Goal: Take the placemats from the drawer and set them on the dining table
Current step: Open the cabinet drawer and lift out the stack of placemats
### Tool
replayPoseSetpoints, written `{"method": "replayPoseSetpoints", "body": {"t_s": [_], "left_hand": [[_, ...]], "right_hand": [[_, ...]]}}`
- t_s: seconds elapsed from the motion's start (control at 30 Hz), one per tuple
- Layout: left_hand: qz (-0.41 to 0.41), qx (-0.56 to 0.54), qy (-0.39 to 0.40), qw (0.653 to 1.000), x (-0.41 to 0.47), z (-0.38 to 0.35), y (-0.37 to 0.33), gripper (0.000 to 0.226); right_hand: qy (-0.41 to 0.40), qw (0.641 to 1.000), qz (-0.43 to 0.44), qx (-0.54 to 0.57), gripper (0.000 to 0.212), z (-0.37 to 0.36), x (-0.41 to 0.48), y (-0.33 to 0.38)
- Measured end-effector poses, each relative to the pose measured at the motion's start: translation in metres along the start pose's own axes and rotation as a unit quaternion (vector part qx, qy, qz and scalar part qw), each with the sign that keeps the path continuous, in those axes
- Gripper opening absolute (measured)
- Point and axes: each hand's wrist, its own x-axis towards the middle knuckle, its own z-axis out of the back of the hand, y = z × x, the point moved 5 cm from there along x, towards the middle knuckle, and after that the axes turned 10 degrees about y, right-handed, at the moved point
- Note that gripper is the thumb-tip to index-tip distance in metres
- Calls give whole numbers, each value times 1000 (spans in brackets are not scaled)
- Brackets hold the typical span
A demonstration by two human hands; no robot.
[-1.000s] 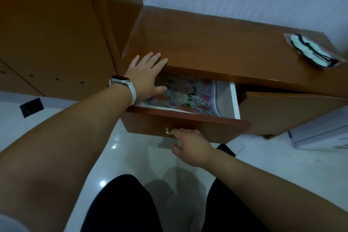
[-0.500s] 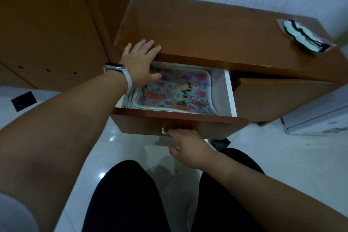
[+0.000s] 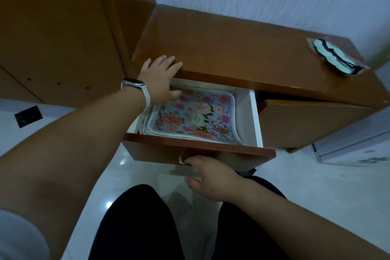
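While the drawer (image 3: pixel 252 120) is standing pulled out of the wooden cabinet (image 3: pixel 232 48), the head view is showing a stack of floral placemats (image 3: pixel 196 117) lying flat inside it, filling most of the space from the drawer's left wall toward its right wall, with a bare strip along the right side. The left hand (image 3: pixel 160 78) is resting open on the cabinet top's front edge at its left corner, fingers spread flat and thumb dipping toward the near-left corner of the top mat; its grip is holding nothing. The right hand (image 3: pixel 211 177) is sitting under the drawer front at the brass knob (image 3: pixel 182 159), fingers curled toward it; whether that grip is actually closing on the knob cannot be told. A wrapped packet (image 3: pixel 335 57) is lying at the cabinet top's right corner.

Judging progress, only the opening step is looking done: the mats are all sitting in the drawer, none lifted, and no dining table is appearing anywhere.
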Motion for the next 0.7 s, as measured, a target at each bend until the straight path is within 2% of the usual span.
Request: {"method": "replayPoseSetpoints", "body": {"t_s": [0.13,0.23,0.33,0.53,0.7], "left_hand": [[2,-8,1,1000,1,2,1,83],[2,-7,-5,1000,1,-2,1,83],[0,-9,-12,1000,2,-2,2,83],[-18,38,-42,998,-14,-20,-3,91],[-2,20,-33,999,-31,-20,-8,89]], "right_hand": [[-11,999,2,30,48,31,-12,10],[19,995,-1,102,45,51,-16,10],[2,985,7,172,37,78,-19,9],[-75,985,-13,158,38,125,-4,-24],[-66,984,-37,160,40,123,22,-55]]}}
